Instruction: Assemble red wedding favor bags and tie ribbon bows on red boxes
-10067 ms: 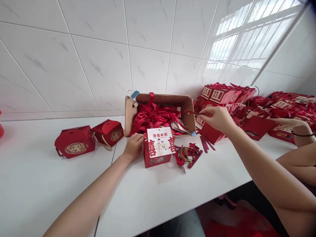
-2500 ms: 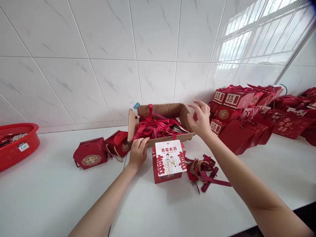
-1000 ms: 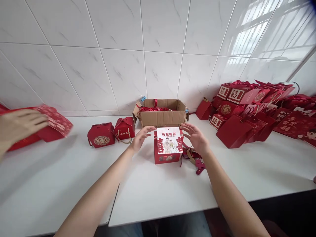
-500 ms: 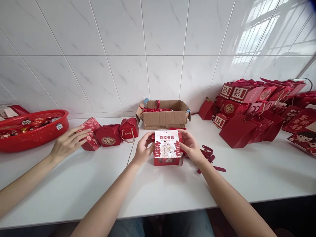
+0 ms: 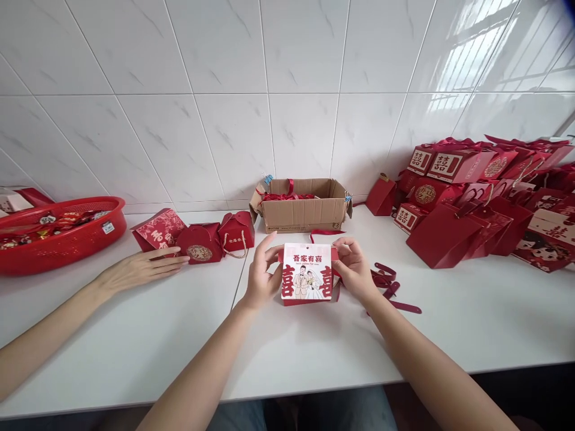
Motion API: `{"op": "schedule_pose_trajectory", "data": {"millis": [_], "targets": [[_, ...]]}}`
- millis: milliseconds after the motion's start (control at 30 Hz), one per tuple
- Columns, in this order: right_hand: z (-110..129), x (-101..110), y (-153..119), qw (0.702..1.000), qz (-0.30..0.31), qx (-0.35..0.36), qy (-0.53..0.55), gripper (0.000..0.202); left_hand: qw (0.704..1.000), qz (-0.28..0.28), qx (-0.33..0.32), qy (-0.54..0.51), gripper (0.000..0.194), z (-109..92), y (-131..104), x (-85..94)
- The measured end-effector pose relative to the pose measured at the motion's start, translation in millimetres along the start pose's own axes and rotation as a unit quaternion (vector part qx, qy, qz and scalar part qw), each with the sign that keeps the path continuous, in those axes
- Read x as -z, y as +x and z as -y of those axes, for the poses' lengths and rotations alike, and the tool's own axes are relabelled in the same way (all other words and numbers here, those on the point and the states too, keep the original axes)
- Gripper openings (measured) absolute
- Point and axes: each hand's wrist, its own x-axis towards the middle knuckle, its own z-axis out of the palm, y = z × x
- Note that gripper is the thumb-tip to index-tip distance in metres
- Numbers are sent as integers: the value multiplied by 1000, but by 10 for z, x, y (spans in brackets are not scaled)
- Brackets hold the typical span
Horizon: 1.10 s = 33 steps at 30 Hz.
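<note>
Head view: a red box (image 5: 306,303) is set on the near middle of the bench (image 5: 287,353), in front of a cardboard carton (image 5: 309,211), with a printed card (image 5: 307,272) lying against it and hiding most of it. By its look the box is judged to be folded thin card, light and fairly stiff along its creases but easily dented if its walls are squeezed; what it may contain cannot be seen. The printed card is judged light, flat and a little slick, apt to slide if only the box is gripped. Hold is best taken lightly at the two opposite upper edges, where the folds give stiffness, with the card's rim steadied by the thumbs.

The left hand (image 5: 264,276) is half curled at the box's left side, its index finger raised, its thumb by the card's edge and its other fingers closed in on the box. The right hand (image 5: 354,269) is bent inward, thumb and fingers drawn together on the upper right edge; whether the card is pinched too cannot be told. Both forearms are angled inward from the bench's near edge, roughly mirrored. Maroon straps (image 5: 406,307) are left lying beside the right hand.
</note>
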Motion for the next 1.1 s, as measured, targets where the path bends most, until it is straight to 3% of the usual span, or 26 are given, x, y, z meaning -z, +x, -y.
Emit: {"op": "schedule_pose_trajectory", "data": {"millis": [200, 267, 400, 600, 767, 867, 1100], "targets": [[-42, 12, -6, 1000, 1, 5, -11, 35, 989, 12, -128, 66, 24, 108, -7, 28], [-54, 11, -8, 1000, -3, 12, -13, 32, 985, 17, -143, 91, 15, 102, 6, 25], [-85, 38, -11, 999, -9, 35, -37, 24, 986, 12, -115, 119, 9, 56, 24, 32], [-90, 58, -27, 996, -3, 61, -58, 22, 991, 63, -101, 63, 15, 34, 12, 85], [-39, -103, 4, 991, -71, 73, -81, 33, 993, 40, -70, 86, 11, 57, -2, 40], [-40, -167, 16, 987, -96, 91, -94, 37, 997, 25, -51, 55, 27, 71, -13, 14], [-22, -106, -7, 991, -26, 32, -126, 23, 994, 64, -37, 80, 33, -6, -12, 43]]}}
